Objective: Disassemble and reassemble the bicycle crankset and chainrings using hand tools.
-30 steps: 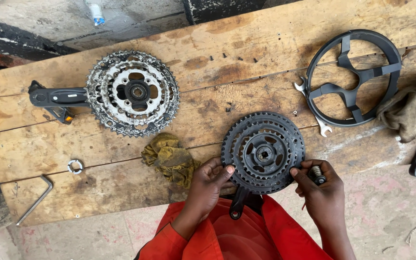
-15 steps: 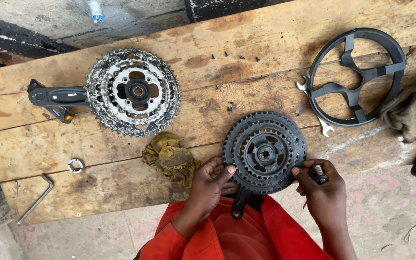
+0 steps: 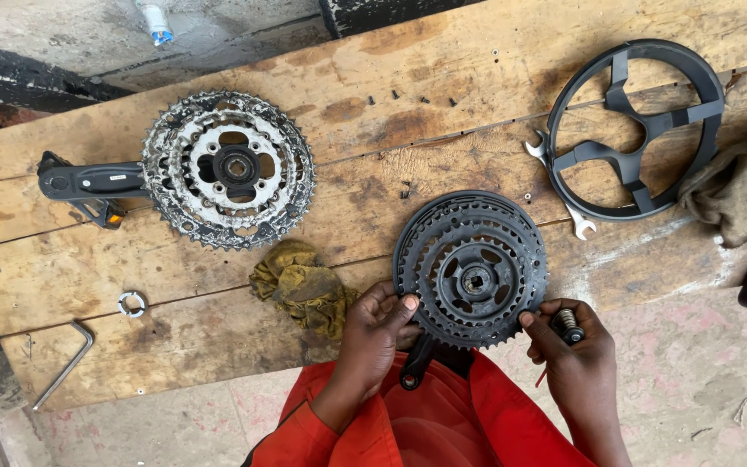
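Black crankset (image 3: 472, 268) at bench (image 3: 443, 112) near edge, crank arm hanging off toward you. Your left hand (image 3: 372, 333) half closed, fingers pinching chainring's lower left rim. Your right hand (image 3: 568, 346) curled round small threaded part (image 3: 569, 323), thumb touching lower right rim. Keep both grips even so rings stay flat; mind teeth. Rag (image 3: 303, 290) just left of crankset, spanner (image 3: 564, 186) beyond it to right.

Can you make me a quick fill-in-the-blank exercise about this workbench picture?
1. Both hands grip the black ____ at the bench's near edge.
2. The silver crankset lies to the ____ of the yellow rag in the picture.
3. The left hand is nearest the yellow ____.
4. The L-shaped hex key lies near the bench's ____ end in the picture.

Missing words: crankset; upper left; rag; left
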